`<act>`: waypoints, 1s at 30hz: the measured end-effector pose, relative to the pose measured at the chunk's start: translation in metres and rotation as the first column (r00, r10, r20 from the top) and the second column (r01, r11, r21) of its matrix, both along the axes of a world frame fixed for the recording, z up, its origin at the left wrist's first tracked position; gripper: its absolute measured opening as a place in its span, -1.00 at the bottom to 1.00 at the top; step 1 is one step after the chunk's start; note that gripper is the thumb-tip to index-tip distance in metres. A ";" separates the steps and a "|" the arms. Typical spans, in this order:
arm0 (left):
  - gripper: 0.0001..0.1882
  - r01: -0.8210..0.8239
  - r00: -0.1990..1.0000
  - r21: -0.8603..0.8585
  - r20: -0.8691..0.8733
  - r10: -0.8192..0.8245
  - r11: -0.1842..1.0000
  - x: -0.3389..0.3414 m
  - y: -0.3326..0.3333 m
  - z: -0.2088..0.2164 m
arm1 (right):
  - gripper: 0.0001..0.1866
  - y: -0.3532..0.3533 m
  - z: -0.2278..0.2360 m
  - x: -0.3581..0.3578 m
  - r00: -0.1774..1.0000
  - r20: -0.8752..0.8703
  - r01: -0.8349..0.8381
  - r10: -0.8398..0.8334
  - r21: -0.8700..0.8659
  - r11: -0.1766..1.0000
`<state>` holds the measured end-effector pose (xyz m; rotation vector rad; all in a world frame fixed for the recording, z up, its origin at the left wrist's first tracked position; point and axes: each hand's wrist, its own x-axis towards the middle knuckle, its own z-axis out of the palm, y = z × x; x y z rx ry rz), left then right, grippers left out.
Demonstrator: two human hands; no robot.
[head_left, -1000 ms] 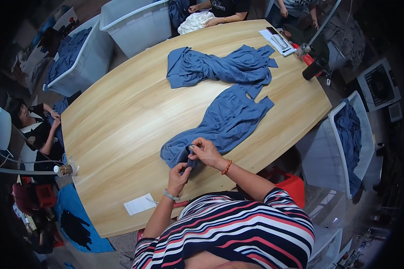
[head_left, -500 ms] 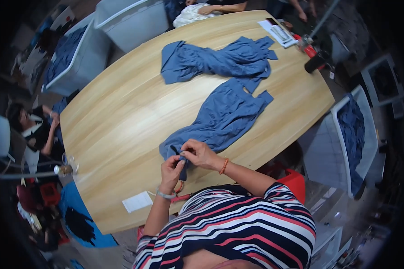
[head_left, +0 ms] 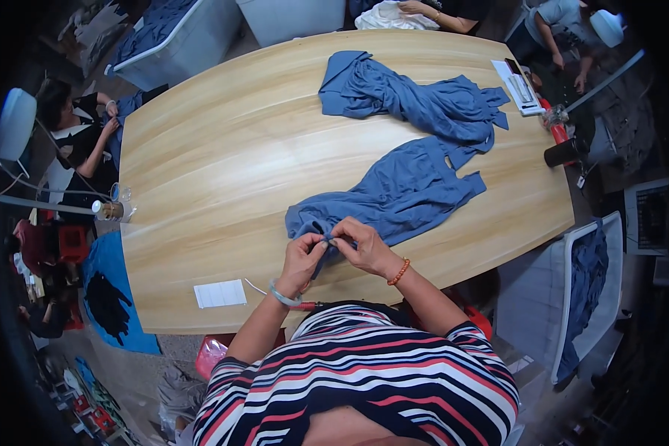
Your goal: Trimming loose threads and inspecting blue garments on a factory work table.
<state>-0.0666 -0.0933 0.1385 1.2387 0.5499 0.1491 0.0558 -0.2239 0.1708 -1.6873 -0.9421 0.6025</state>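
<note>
A blue knit garment (head_left: pixel 394 186) lies lengthwise on the table, its near-left end gathered up between my hands. My left hand (head_left: pixel 302 262) pinches the edge of that end between thumb and fingers. Close against it, my right hand (head_left: pixel 362 245) pinches the same edge, so the fingertips of both nearly meet. A darker opening in the cloth shows just above the left fingers. What exactly lies between the fingertips is too small to make out. Beyond, a second blue garment (head_left: pixel 416 97) is spread, slightly twisted. A red-handled tool (head_left: pixel 306 305) lies partly hidden by my left wrist.
The wooden table (head_left: pixel 215 178) carries a white paper (head_left: pixel 220 293) at near left, a clear bottle (head_left: pixel 111 210) at the left edge and a black cylinder (head_left: pixel 561 153) at right. A bin of blue garments (head_left: pixel 587 290) stands at right. Other people work around the table.
The whole view has shifted, so the table sits further right and lower. My fingertips have drawn together on the cloth edge, and the dark piece that stuck up between them no longer shows there.
</note>
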 end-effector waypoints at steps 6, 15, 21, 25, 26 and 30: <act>-0.92 0.010 1.000 -0.207 -0.023 -0.015 0.978 -0.006 0.010 -0.005 | -0.84 -0.001 -0.008 0.004 0.965 0.211 -0.176 0.154 0.087 0.981; -0.91 0.047 0.998 -0.353 -0.011 -0.054 0.935 0.001 0.014 -0.011 | -0.86 -0.001 -0.019 -0.004 0.969 0.245 -0.070 0.021 0.192 0.979; -0.95 0.036 0.999 -0.344 -0.015 -0.044 0.938 0.000 0.014 -0.017 | -0.85 -0.005 -0.024 -0.005 0.941 0.337 -0.095 0.035 0.163 0.982; -0.91 0.003 0.999 0.139 -0.054 0.004 0.990 0.007 0.005 -0.009 | -0.84 -0.007 -0.023 -0.003 0.928 0.372 -0.051 -0.016 0.170 0.984; -0.91 0.008 0.999 0.142 -0.047 -0.001 0.990 0.003 0.005 -0.011 | -0.84 -0.006 -0.022 -0.005 0.925 0.378 -0.047 -0.022 0.172 0.984; -0.60 -0.139 0.962 0.578 0.272 -0.029 0.804 0.005 0.000 -0.005 | -0.80 -0.005 -0.016 -0.007 0.969 0.248 -0.042 -0.004 0.182 0.982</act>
